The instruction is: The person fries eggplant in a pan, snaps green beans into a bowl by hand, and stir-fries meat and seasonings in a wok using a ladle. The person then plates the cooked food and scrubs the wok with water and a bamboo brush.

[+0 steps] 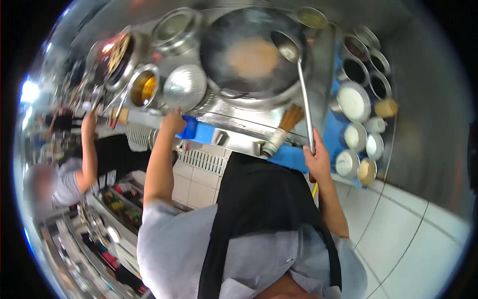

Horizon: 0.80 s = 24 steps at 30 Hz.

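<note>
Grey shirt (184, 249) and black apron (271, 197) lie nearest, while the left hand (173, 122) grips a skimmer (185, 87) beside the wok (216, 55) and the right hand (318, 158) grips a ladle (303, 89) over it, tan contents (252, 57) inside suggesting cooking begun but unfinished.

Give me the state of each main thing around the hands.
Black round wok: uncovered, holding light-brown contents.
Long silver metal ladle: held, bowl over the wok.
Right hand: closed on the ladle.
Silver round perforated metal strainer: beside the wok, uncovered.
Left hand: near the strainer's edge, grip unclear.
Round silver pot: uncovered, orange contents visible.
Tan-bristled brush: unheld.
White-filled round metal containers: uncovered.
</note>
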Available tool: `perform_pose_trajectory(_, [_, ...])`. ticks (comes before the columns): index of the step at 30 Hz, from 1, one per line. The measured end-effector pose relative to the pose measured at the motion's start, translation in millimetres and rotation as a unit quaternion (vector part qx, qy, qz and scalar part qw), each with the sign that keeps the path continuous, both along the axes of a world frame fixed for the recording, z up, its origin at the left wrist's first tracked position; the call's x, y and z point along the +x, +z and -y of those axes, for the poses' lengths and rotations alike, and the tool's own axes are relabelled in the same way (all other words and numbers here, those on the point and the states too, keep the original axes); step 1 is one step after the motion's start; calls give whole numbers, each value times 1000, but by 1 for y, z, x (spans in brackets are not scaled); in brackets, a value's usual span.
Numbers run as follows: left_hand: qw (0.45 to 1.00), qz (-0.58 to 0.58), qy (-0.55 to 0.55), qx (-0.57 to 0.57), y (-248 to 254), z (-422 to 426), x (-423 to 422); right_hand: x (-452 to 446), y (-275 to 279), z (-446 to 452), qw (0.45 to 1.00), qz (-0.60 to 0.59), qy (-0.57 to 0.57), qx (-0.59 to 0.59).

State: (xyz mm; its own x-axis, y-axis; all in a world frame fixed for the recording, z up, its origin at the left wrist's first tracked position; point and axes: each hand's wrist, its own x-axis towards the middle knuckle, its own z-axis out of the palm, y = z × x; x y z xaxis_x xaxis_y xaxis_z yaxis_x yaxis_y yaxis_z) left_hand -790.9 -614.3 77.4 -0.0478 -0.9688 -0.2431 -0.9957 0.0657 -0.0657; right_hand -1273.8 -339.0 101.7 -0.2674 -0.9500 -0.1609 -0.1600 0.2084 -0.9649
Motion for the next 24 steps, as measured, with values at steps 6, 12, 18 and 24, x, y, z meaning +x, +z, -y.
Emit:
perform_pose_trajectory(6, [875, -398, -222, 161, 101, -117, -297, -62, 79, -50, 981, 172, -90, 16])
perform_pose_trajectory(12, [838, -375, -394, -46, 26, -116, -537, -114, 91, -95, 978, 140, -156, 18])
perform_pose_trajectory(18, [920, -109, -375, 34, -5, -103, -632, -136, 77, -143, 973, 92, -193, 86])
perform_pose_trajectory(24, [926, -137, -351, 24, -15, -105, -642, -143, 79, -159, 969, 72, -207, 117])
